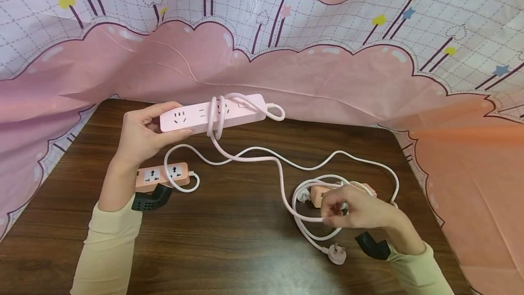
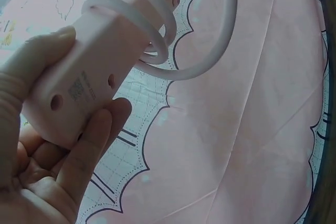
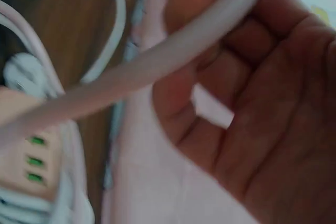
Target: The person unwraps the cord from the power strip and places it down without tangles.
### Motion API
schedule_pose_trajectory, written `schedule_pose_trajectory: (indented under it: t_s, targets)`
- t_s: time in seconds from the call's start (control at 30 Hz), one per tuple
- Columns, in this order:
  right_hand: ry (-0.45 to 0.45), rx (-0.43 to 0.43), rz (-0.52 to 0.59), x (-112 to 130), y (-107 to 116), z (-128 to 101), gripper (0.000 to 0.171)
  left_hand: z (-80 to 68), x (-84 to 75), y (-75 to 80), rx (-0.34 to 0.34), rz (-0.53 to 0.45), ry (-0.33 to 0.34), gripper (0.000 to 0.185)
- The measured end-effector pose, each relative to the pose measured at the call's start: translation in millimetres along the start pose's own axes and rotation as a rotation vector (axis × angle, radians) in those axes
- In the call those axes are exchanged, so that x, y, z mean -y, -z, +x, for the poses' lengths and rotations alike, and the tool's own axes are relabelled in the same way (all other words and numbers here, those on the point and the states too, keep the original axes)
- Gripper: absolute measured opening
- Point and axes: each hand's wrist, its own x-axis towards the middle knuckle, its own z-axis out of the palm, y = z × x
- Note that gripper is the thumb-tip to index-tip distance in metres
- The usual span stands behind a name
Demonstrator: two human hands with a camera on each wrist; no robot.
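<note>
Pink strip (image 1: 213, 114) gripped at one end by left hand (image 1: 141, 133), two cord turns on; right hand (image 1: 356, 211) pinches cord (image 1: 282, 181). Next: another wrap, slack fed evenly.

right wrist view blurred; small orange adapter (image 1: 323, 193) mostly hidden behind right hand (image 1: 360, 211); left forearm covers end of orange strip (image 1: 161, 176).
</note>
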Motion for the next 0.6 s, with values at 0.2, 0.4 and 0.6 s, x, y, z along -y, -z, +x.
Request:
schedule_pose_trajectory:
  t_s: [0.2, 0.4, 0.6]
  targets:
    - [-0.094, 0.093, -0.060, -11.7, -34.0, 12.6, 0.016, -0.1, -5.0, -4.8, 0.010, -0.048, 0.011, 0.045]
    - [-0.236, 0.122, -0.071, -23.9, -55.5, 24.1, 0.014, -1.4, -8.1, -10.7, 0.029, -0.085, 0.015, 0.045]
    - [-0.317, 0.048, -0.131, -26.4, -49.0, 41.3, 0.021, -1.4, -11.2, -15.8, 0.042, -0.100, 0.002, 0.045]
